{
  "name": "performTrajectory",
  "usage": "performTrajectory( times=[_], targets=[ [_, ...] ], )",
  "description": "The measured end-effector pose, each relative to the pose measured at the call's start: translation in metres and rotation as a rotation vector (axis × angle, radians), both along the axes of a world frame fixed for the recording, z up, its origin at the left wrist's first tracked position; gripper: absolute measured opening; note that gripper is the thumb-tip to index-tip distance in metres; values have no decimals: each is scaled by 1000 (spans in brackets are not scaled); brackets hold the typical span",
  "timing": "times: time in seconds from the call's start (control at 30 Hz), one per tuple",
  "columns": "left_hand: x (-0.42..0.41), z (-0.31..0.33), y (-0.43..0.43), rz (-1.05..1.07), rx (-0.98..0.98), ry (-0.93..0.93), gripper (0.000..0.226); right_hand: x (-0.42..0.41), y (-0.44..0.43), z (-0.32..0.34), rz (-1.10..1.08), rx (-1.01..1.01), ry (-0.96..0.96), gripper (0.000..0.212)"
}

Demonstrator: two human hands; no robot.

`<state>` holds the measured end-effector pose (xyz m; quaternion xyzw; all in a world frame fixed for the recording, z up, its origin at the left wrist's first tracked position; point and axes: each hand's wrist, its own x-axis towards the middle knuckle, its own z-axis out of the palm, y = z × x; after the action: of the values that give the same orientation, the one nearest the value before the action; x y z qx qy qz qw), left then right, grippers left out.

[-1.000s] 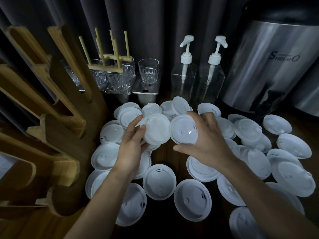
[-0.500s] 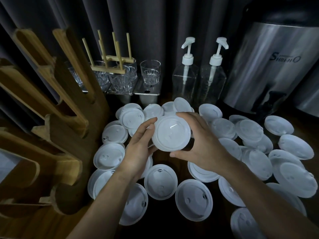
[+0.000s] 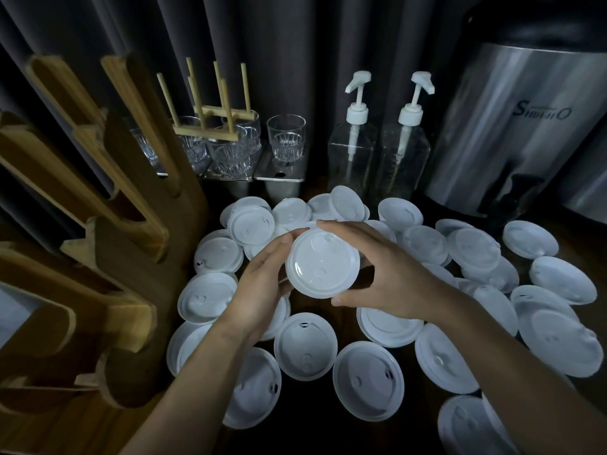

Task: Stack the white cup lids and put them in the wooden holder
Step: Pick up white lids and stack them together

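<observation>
White cup lids, round with a raised rim and a small sip hole, are in the middle of the frame. My left hand and right hand curl round their edge. More loose lids lie all around. My wooden holder stands left. One shiny tank, upper right, has blurry writing starting with S.

White lids, wooden-brown holder

A steel urn stands at the back. Just left of it are 2 clear pump bottles. Farther left are glass tumblers and a wooden peg rack. A dark curtain hangs behind.
</observation>
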<state>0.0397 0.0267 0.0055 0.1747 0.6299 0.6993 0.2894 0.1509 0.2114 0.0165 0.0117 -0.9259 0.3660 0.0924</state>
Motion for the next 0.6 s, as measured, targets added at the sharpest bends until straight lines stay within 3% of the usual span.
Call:
performTrajectory(
  times=[0.23,0.33,0.5,0.6],
  targets=[
    [1,1,-4,-83,24,12,46,-3,4,8,81,-74,-70,104],
    [0,1,-7,-130,36,62,37,-4,4,12,115,-94,-124,105],
    [-3,-1,-6,-69,9,99,33,-4,2,15,139,-104,-153,108],
    [-2,3,-9,-38,-12,131,34,-4,-3,13,132,-215,-185,112]
  ],
)
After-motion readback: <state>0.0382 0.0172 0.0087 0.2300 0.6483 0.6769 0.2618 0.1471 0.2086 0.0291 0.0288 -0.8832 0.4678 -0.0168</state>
